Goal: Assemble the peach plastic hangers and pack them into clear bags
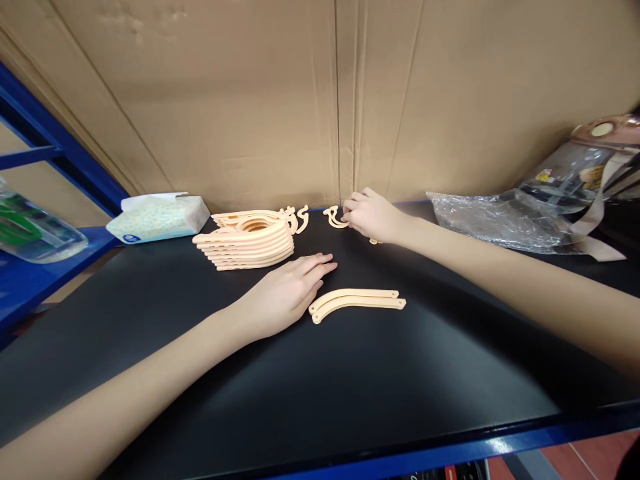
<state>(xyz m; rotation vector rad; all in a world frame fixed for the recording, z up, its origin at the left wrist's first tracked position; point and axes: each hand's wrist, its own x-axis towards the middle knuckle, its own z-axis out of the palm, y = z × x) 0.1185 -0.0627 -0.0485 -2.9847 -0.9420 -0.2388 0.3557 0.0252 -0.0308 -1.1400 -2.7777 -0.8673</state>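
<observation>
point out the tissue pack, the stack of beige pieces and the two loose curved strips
tissue pack point(157, 221): head view, on its front side
stack of beige pieces point(247, 249): head view, on its layered front
two loose curved strips point(357, 302): head view, mid-length on the nearer strip

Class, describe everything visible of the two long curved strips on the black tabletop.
The two long curved strips are pale peach and slender, apparently plastic. Each curves at the left and runs nearly straight to the right; small holes show near the ends. They lie side by side on the black tabletop. The left hand is beside their left ends; whether it touches them is unclear.
</observation>
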